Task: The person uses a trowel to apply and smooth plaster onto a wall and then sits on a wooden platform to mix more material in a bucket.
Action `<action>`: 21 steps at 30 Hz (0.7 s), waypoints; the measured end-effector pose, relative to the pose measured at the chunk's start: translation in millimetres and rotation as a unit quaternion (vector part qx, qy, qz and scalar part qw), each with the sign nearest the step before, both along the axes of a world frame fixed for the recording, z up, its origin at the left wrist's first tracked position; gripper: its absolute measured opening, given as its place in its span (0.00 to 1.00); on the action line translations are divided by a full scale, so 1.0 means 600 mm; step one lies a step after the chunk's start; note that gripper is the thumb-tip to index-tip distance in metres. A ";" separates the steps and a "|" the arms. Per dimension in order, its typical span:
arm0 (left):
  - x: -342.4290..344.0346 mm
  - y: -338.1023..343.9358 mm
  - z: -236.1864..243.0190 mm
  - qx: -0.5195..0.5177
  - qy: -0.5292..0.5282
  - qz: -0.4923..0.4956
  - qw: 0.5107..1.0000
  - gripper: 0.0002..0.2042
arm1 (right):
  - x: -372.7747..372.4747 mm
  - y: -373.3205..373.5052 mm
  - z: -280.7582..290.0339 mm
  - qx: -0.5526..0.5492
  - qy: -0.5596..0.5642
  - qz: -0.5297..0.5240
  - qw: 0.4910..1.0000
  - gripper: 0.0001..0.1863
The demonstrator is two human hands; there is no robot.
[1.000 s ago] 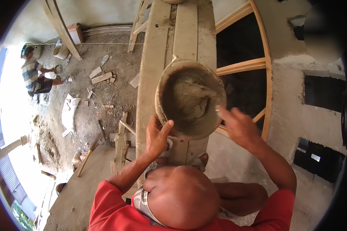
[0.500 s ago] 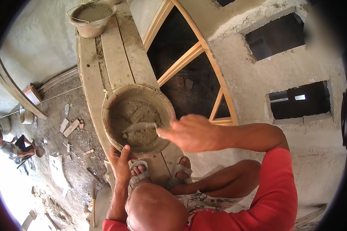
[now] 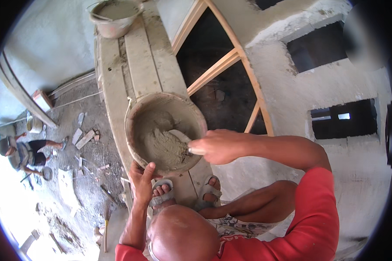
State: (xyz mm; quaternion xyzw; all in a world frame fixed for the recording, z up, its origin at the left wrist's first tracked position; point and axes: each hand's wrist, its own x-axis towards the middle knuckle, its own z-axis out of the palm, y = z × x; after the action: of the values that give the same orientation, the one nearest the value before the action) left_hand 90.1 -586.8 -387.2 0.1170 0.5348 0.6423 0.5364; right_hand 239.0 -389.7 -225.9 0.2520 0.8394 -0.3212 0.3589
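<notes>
A round bucket (image 3: pixel 178 103) of wet grey mortar (image 3: pixel 161 148) stands on the planks in front of my feet. My left hand (image 3: pixel 143 177) is closed on its near left rim, thumb up along the outside. In my right hand (image 3: pixel 224 147) is the handle of a trowel (image 3: pixel 178 135), held over the right side of the bucket. Its mortar-coated blade points left and away from me, resting in or just on the mortar; how deep it sits I cannot tell.
A second mortar bucket (image 3: pixel 116 27) stands farther along the plank platform (image 3: pixel 139 65). On the right are a wooden frame (image 3: pixel 241 56) and a rough wall (image 3: pixel 287 113) with openings. Below on the left, a person (image 3: pixel 26 152) is among rubble, near a pale bucket (image 3: pixel 35 124).
The trowel blade has swung from lying across the mortar to pointing farther away from me. My left hand keeps its hold on the rim. The person below has become more upright.
</notes>
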 end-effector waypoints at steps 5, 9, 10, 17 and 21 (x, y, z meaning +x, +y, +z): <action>-0.001 0.001 0.009 -0.039 0.028 -0.009 0.999 0.20 | 0.002 0.012 0.053 0.163 0.081 0.017 0.983 0.27; -0.005 -0.004 -0.014 -0.018 0.013 -0.021 1.000 0.22 | -0.009 0.025 -0.034 0.232 0.058 0.058 0.969 0.27; -0.005 -0.004 -0.016 -0.012 0.006 -0.025 1.000 0.23 | -0.006 0.019 -0.056 0.203 0.034 0.072 0.976 0.26; -0.005 -0.009 -0.017 -0.020 0.018 -0.006 1.000 0.22 | -0.004 -0.013 0.041 0.094 0.044 0.081 0.991 0.23; 0.001 -0.007 -0.015 -0.014 0.018 -0.003 1.000 0.22 | 0.001 -0.019 0.042 0.086 0.051 0.081 0.992 0.23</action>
State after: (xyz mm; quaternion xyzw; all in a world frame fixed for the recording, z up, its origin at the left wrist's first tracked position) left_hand 90.7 -591.2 -396.2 0.1229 0.5529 0.6307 0.5304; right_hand 239.5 -400.9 -201.0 0.1962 0.8988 -0.2302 0.3172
